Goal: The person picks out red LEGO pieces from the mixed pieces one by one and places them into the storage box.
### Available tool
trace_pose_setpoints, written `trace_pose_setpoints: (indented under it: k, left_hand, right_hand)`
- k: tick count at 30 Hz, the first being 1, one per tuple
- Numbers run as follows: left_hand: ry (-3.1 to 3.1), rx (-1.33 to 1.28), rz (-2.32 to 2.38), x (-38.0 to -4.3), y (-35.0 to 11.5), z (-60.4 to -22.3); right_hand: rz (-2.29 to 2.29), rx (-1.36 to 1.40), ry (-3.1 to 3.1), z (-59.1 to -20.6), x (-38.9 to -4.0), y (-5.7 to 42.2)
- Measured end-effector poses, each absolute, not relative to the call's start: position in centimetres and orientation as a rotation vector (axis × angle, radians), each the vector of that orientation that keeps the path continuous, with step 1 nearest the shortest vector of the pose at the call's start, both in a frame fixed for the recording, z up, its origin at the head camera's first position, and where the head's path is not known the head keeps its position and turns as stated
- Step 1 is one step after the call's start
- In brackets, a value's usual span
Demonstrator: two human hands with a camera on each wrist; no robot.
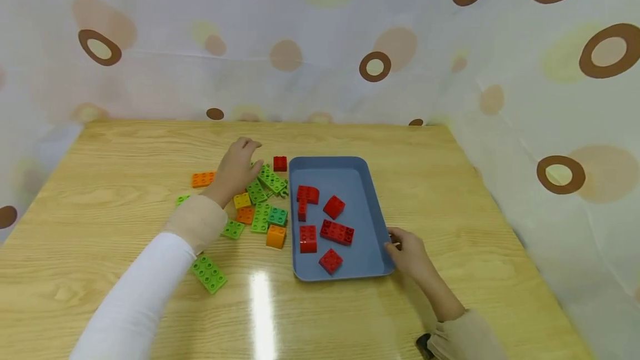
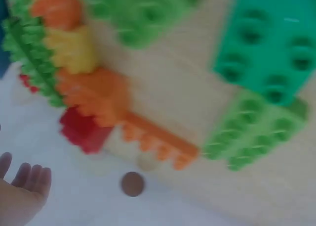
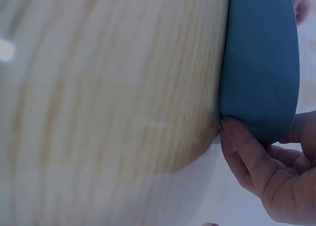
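My left hand (image 1: pixel 236 168) hovers over the pile of bricks with its fingers spread and nothing between them. Just right of its fingertips lies a small red brick (image 1: pixel 280 164), outside the tray. In the left wrist view, which is blurred, the same hand (image 2: pixel 22 194) shows at the lower left. My right hand (image 1: pixel 410 253) grips the near right corner of a blue-grey tray (image 1: pixel 367 199). In the right wrist view, fingers (image 3: pixel 247 149) press under the tray's outer wall (image 3: pixel 259 63) and the thumb is at the rim. Several red bricks (image 1: pixel 337 233) lie scattered inside the tray.
Left of the tray lie green, orange and yellow bricks, among them a teal brick (image 1: pixel 278 216) and an orange brick (image 1: pixel 276 236). A green brick (image 1: pixel 209 274) sits apart, nearer the front, by my left sleeve. A patterned cloth (image 1: pixel 190 71) hangs behind the wooden table (image 1: pixel 430 171).
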State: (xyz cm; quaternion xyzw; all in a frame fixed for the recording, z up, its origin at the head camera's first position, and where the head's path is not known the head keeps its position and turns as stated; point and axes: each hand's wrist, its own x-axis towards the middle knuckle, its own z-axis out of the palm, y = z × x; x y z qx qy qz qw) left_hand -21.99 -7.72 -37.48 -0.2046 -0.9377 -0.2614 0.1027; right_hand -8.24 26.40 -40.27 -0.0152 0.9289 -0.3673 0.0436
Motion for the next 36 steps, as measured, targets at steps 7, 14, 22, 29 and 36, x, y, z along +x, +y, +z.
trace_pose_setpoints:
  k: [7, 14, 22, 29, 36]
  left_hand:
    - [-2.996, -0.423, -0.619, -21.8, -10.8, -40.1]
    - [-3.065, -0.382, -0.641, -21.9, -11.5, -41.0]
    - [-3.020, -0.434, -0.684, -22.7, -11.2, -41.1]
    - [-2.958, -0.475, -0.720, -22.9, -10.9, -40.3]
    - [-2.896, -0.550, -0.733, -23.4, -9.6, -38.5]
  right_hand:
    - [-1.138, -0.025, 2.845, -40.5, -8.1, 26.4]
    - [-1.170, -0.021, 2.835, -40.7, -8.2, 26.3]
    - [-1.153, -0.023, 2.842, -40.5, -8.1, 26.6]
    - [-1.170, -0.018, 2.835, -40.5, -8.2, 26.6]
    - [-1.167, -0.010, 2.829, -40.4, -8.2, 26.6]
